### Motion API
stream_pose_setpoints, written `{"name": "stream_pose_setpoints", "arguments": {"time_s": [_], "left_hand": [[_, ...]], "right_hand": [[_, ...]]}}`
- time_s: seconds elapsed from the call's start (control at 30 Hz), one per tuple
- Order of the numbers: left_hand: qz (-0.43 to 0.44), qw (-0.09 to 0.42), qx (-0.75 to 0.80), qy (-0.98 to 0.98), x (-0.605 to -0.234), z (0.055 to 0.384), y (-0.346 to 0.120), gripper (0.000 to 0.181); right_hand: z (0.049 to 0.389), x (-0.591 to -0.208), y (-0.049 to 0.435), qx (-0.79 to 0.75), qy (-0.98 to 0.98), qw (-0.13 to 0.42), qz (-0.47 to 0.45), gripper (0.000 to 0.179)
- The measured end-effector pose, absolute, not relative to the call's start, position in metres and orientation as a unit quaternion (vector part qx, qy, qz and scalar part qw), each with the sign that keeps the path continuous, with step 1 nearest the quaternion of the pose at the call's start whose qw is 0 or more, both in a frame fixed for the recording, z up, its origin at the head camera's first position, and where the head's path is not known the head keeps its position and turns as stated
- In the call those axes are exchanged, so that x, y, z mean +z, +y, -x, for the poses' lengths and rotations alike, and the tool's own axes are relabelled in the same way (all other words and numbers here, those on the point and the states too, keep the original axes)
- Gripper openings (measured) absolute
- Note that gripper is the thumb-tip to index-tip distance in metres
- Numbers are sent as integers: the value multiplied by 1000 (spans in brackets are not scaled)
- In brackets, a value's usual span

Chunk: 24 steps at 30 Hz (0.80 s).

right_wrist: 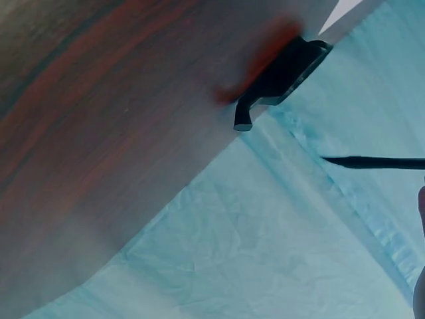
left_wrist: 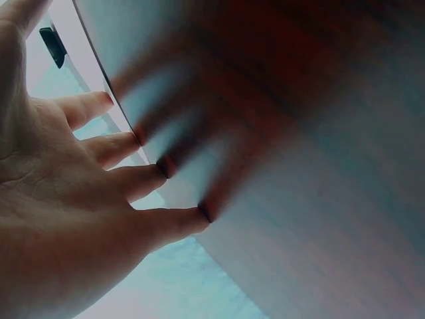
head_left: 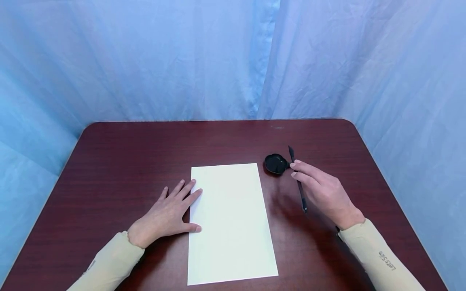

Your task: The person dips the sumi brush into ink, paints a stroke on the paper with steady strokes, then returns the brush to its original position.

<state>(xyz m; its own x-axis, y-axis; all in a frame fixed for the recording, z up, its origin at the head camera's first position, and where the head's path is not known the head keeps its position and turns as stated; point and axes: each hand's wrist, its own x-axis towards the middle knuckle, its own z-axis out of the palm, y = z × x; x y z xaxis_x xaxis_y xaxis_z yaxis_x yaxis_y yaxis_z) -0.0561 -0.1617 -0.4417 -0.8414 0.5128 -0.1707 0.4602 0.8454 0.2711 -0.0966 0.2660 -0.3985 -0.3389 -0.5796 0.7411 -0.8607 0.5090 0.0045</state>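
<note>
Pale blue curtains (head_left: 145, 60) are hung in folds behind and on both sides of a dark reddish-brown table (head_left: 109, 169). Its wood-grained top is rounded at the two far corners and marked by a pale scuff (head_left: 277, 127) near the back edge.

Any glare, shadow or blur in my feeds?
Head: paper nearly blown out, right hand casting a soft shadow on the table. Left wrist: left hand dim, blurred reddish streaks beside it. Right wrist: dish near-black, blurred reddish smear beside it.
</note>
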Motion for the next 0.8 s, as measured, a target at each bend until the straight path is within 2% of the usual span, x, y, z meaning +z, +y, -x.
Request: {"name": "stream_pose_setpoints", "arguments": {"time_s": [0.47,0.8], "left_hand": [[-253,121,116,953,-441,56,-162,101],[-249,125,119,953,-441,58,-162,102]], "right_hand": [[102,-399,258,306,-787,378,-380,37],[104,-399,255,312,-830,344,-307,40]]}}
